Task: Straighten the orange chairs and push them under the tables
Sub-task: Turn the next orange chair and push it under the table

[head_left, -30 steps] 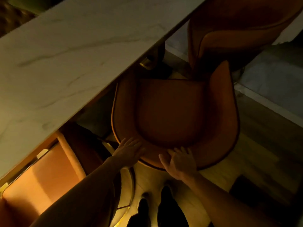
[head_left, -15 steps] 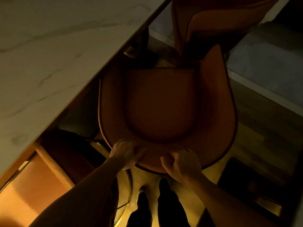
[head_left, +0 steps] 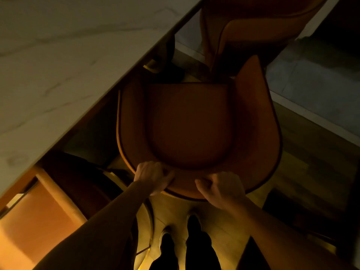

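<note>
- You stand in a dim, amber-lit room on a wooden floor, with a pale marble table running diagonally across the upper left.
- The orange chair in front of you sits beside the table edge; only its left armrest seems tucked beneath the top, though the shadow there makes that hard to confirm.
- Your left hand and right hand both sit on the curved backrest rim, fingers curled over and clamped on it.
- The seat faces along the table edge rather than squarely toward it, so this chair likely needs turning, then pushing in.
- A second orange chair stands beyond, touching or nearly touching the first, apparently out from the table too.
- At lower left another orange seat already lies beneath the tabletop.
</note>
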`<state>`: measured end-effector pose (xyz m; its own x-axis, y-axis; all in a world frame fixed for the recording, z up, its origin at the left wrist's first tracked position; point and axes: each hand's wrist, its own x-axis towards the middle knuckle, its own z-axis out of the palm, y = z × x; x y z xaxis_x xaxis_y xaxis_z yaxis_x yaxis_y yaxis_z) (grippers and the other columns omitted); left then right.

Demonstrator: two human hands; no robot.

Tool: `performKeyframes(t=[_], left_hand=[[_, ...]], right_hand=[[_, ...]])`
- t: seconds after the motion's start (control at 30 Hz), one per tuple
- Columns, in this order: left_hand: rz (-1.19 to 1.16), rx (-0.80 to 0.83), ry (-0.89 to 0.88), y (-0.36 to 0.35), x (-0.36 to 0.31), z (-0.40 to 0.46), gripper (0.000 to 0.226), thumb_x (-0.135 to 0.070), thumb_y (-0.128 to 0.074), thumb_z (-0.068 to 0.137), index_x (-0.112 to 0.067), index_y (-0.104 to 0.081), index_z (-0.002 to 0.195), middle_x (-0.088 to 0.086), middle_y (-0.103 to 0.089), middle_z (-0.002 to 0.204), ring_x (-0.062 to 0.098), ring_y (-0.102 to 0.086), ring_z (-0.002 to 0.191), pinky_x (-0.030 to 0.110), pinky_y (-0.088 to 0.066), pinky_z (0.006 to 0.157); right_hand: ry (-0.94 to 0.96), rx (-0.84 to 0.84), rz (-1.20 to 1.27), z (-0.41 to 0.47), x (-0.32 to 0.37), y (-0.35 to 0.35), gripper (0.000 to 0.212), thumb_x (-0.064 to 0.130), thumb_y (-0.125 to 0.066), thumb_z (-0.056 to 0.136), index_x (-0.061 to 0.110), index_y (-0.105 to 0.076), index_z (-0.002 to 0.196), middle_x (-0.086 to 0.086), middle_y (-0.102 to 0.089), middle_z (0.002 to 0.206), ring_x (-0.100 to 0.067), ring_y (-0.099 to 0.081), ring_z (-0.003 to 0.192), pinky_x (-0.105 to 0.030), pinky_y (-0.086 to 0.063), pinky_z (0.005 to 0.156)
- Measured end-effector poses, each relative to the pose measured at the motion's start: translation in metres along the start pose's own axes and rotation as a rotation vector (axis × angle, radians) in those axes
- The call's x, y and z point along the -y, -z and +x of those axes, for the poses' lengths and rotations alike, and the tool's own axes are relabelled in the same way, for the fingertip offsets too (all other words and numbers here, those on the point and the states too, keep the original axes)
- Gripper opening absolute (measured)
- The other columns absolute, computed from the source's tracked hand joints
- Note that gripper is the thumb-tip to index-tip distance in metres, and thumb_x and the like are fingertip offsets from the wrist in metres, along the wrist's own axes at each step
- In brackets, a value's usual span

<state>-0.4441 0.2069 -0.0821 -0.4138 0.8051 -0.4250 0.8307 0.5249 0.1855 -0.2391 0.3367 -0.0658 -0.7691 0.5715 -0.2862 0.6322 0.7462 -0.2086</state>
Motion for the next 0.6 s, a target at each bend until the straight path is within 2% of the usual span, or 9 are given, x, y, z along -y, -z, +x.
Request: performKeyframes(t=[0.1, 0.2, 0.27, 0.33, 0.4, 0.47, 0.5, 0.6], left_hand=[[0.016, -0.001, 0.035, 0.004, -0.007, -0.008, 0.048, -0.059, -0.036, 0.095, -0.024, -0.058, 0.071, 0.003, -0.07, 0.087, 0.024, -0.065, 0.092, 0.033, -0.042, 0.078], [0.015, 0.004, 0.065, -0.003, -0.019, -0.022, 0.057, -0.062, -0.033, 0.095, -0.019, -0.064, 0.073, 0.003, -0.069, 0.083, 0.022, -0.065, 0.089, 0.032, -0.041, 0.077], [-0.033, 0.015, 0.072, -0.013, -0.029, -0.035, 0.061, -0.063, -0.031, 0.094, -0.017, -0.063, 0.07, 0.001, -0.066, 0.075, 0.02, -0.064, 0.082, 0.032, -0.045, 0.079], [-0.06, 0.046, 0.064, -0.026, -0.043, -0.054, 0.062, -0.065, -0.03, 0.093, -0.017, -0.062, 0.07, -0.001, -0.062, 0.072, 0.019, -0.063, 0.082, 0.031, -0.045, 0.08], [-0.059, 0.095, 0.044, -0.035, -0.057, -0.068, 0.062, -0.065, -0.029, 0.094, -0.017, -0.066, 0.082, 0.003, -0.066, 0.085, 0.02, -0.063, 0.091, 0.033, -0.042, 0.084], [-0.06, 0.134, 0.021, -0.046, -0.07, -0.08, 0.062, -0.065, -0.029, 0.095, -0.016, -0.067, 0.09, 0.007, -0.068, 0.095, 0.023, -0.062, 0.097, 0.034, -0.04, 0.086], [-0.064, 0.125, 0.002, -0.052, -0.074, -0.084, 0.062, -0.065, -0.029, 0.094, -0.016, -0.067, 0.088, 0.008, -0.069, 0.094, 0.024, -0.063, 0.096, 0.034, -0.041, 0.084], [-0.139, 0.088, -0.021, -0.067, -0.079, -0.095, 0.068, -0.069, -0.027, 0.09, -0.014, -0.067, 0.082, 0.004, -0.069, 0.079, 0.022, -0.065, 0.081, 0.032, -0.044, 0.074]], right_hand=[[0.008, -0.02, -0.006, -0.002, -0.003, -0.006, 0.071, 0.078, -0.021, 0.087, 0.021, -0.058, 0.064, 0.005, -0.053, 0.048, -0.009, -0.052, 0.041, -0.025, -0.042, 0.044], [0.047, -0.003, -0.036, -0.01, -0.012, -0.008, 0.074, 0.081, -0.012, 0.085, 0.026, -0.058, 0.067, 0.006, -0.052, 0.049, -0.007, -0.051, 0.043, -0.026, -0.045, 0.045], [0.07, 0.019, 0.01, -0.021, -0.022, -0.006, 0.071, 0.081, -0.015, 0.084, 0.029, -0.06, 0.068, 0.007, -0.057, 0.053, -0.004, -0.054, 0.047, -0.029, -0.051, 0.051], [0.095, 0.066, 0.053, -0.034, -0.036, -0.005, 0.069, 0.082, -0.018, 0.083, 0.035, -0.068, 0.089, 0.009, -0.068, 0.072, -0.002, -0.062, 0.066, -0.03, -0.055, 0.066], [0.133, 0.11, 0.04, -0.043, -0.053, -0.006, 0.076, 0.083, -0.018, 0.082, 0.034, -0.067, 0.113, 0.011, -0.071, 0.097, -0.004, -0.063, 0.09, -0.032, -0.051, 0.083], [0.17, 0.163, 0.019, -0.051, -0.07, -0.006, 0.08, 0.084, -0.017, 0.082, 0.032, -0.066, 0.118, 0.013, -0.069, 0.109, -0.004, -0.06, 0.101, -0.03, -0.044, 0.089], [0.191, 0.189, 0.006, -0.055, -0.075, -0.004, 0.078, 0.082, -0.019, 0.082, 0.032, -0.067, 0.118, 0.013, -0.068, 0.112, -0.005, -0.059, 0.103, -0.029, -0.042, 0.09], [0.234, 0.218, -0.008, -0.062, -0.086, 0.002, 0.068, 0.076, -0.026, 0.083, 0.032, -0.069, 0.115, 0.014, -0.068, 0.113, -0.005, -0.059, 0.104, -0.027, -0.041, 0.091]])
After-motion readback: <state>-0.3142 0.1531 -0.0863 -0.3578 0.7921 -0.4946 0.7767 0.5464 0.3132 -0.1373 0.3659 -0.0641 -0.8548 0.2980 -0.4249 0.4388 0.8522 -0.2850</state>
